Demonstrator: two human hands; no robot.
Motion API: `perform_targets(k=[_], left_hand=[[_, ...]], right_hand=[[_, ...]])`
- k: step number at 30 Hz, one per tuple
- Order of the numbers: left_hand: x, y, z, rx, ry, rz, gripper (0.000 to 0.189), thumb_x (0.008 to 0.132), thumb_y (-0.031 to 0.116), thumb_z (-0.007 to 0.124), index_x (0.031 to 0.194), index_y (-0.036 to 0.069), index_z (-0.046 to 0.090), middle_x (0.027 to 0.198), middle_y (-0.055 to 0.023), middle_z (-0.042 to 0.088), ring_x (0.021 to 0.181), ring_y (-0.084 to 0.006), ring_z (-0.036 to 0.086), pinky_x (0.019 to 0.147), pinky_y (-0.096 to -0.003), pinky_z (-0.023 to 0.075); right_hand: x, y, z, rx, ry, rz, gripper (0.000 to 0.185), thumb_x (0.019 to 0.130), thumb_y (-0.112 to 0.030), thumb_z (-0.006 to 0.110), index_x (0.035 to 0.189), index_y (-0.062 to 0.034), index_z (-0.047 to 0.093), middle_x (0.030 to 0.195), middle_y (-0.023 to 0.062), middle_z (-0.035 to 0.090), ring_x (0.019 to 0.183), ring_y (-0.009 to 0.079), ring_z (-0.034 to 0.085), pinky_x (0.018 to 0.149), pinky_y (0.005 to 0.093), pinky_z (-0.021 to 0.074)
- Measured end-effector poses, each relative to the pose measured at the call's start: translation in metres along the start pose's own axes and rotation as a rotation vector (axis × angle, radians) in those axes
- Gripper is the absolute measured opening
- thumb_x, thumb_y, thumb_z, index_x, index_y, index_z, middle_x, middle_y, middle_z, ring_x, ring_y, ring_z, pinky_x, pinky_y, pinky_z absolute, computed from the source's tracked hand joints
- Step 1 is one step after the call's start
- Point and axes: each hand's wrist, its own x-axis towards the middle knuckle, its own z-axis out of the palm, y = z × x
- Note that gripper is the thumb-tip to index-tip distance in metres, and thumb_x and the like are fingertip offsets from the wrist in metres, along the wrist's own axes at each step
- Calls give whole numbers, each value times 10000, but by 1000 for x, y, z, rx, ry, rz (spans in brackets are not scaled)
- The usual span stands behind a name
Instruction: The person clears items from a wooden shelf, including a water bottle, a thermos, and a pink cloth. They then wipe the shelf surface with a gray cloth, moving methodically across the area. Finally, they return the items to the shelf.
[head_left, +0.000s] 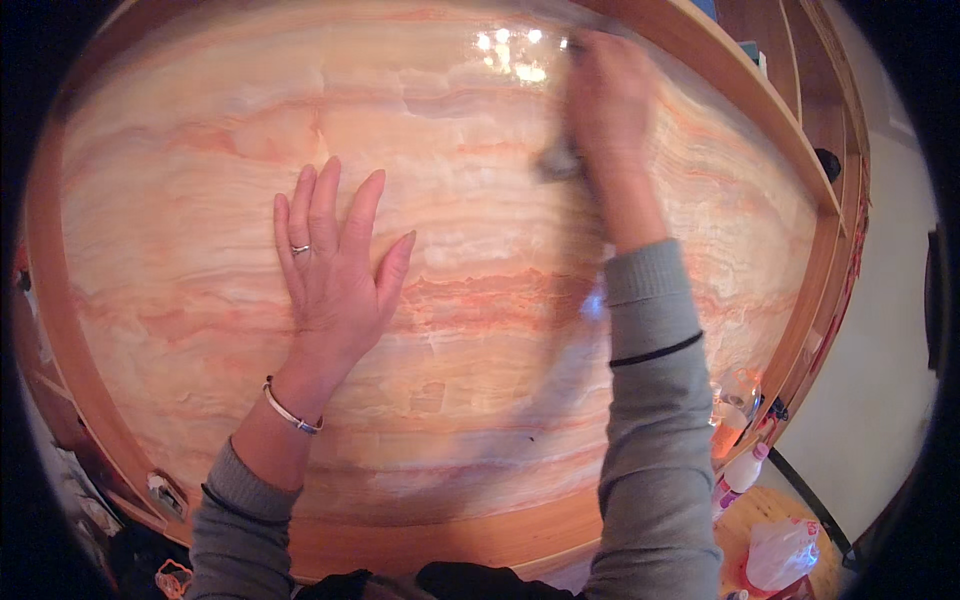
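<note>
A marble-patterned tabletop (450, 247) in a wooden frame fills the middle of the view. My left hand (334, 255), with a ring and a bracelet, rests palm down on it, fingers spread and holding nothing. Farther off at the right, my right hand (611, 101) is blurred over the tabletop near its far edge. Its fingers are curled around something dark and partly hidden. A grey, blurred bit (560, 161) shows beside the wrist; whether it is cloth cannot be told.
Wooden shelving (806, 142) runs along the far right edge. Right of my right forearm stand a clear container (739, 397) and a bottle with a pink cap (742, 469). A plastic bag (784, 551) lies on a round wooden stool (731, 517). A small object (165, 491) sits at the left corner.
</note>
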Motion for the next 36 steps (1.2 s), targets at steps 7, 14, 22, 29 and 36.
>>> perform_targets(k=[7, 14, 22, 29, 36], left_hand=[[31, -14, -12, -138, 200, 16, 532, 882, 241, 648, 1370, 98, 493, 1439, -166, 424, 1344, -336, 377, 1144, -521, 214], [146, -46, -19, 54, 575, 248, 351, 937, 184, 553, 1272, 80, 564, 1301, -154, 559, 1245, -322, 492, 1083, -463, 313], [237, -51, -24, 182, 545, 297, 425, 858, 257, 654, 1190, 8, 561, 1191, -197, 561, 1173, -368, 494, 1076, -505, 327], [242, -51, -33, 167, 501, 309, 361, 779, 325, 710, 978, 38, 618, 958, -154, 598, 966, -355, 548, 880, -474, 426], [249, -37, -47, 151, 464, 292, 433, 778, 440, 740, 935, 46, 653, 931, -158, 608, 940, -337, 563, 839, -453, 455]], right_hand=[[96, -116, 11, 391, 427, -475, 81, 826, -153, 619, 866, -85, 638, 966, 112, 623, 882, 323, 582, 750, 429, 480], [128, 11, 5, 1, 241, -396, 21, 831, -112, 649, 818, -101, 637, 757, 98, 591, 710, 305, 563, 656, 425, 471], [98, 182, -67, -209, -92, 171, 424, 984, -405, 478, 909, -59, 711, 905, 198, 675, 928, 370, 649, 785, 444, 500], [180, -6, 9, 86, -522, -146, 466, 942, -414, 487, 865, -6, 698, 929, 262, 683, 867, 458, 645, 776, 517, 514], [195, 68, 5, -110, -644, -41, 473, 953, -468, 475, 1031, -66, 713, 1077, 243, 680, 976, 412, 645, 834, 449, 502]])
